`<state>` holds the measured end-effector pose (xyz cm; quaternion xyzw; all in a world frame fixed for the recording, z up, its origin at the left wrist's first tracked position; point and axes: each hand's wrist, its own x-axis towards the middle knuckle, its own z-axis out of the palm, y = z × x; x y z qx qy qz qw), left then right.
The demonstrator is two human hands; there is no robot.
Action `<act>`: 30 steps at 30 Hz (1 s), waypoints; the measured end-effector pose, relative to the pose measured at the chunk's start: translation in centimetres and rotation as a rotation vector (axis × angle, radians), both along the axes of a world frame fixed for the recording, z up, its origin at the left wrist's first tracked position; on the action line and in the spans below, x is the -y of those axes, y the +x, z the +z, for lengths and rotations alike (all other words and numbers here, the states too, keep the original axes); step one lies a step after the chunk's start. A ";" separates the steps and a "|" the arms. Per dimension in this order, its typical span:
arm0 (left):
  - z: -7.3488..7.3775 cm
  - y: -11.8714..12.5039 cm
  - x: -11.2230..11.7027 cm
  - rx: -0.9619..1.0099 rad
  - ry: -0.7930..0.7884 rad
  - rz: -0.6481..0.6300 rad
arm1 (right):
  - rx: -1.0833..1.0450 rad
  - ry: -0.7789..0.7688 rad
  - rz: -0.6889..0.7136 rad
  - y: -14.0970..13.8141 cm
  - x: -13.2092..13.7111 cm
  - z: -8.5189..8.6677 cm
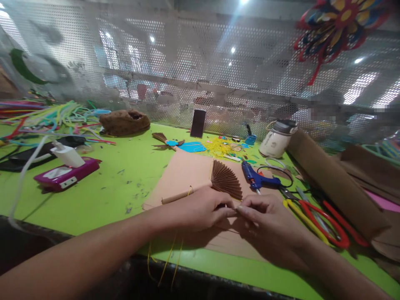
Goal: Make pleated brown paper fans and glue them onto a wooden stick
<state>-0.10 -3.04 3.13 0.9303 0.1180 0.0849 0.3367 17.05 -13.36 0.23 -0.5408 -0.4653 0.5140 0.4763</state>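
My left hand and my right hand meet fingertip to fingertip over a tan paper sheet on the green table. Both are closed in a pinch on the near edge of a brown pleated paper fan, which has a thin rolled paper stick running out to the left. Thin yellow strands hang from under my left wrist over the table's front edge. What exactly sits between the fingertips is too small to make out.
A blue glue gun lies right of the fan. Red and yellow scissors and a long cardboard roll lie at the right. A pink box with a white charger sits at the left; coloured strips behind. A mesh wall backs the table.
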 end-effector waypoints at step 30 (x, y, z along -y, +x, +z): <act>0.2 -0.4 -2.0 -0.158 -0.664 -0.027 | -0.176 0.012 -0.061 1.5 -0.3 -0.2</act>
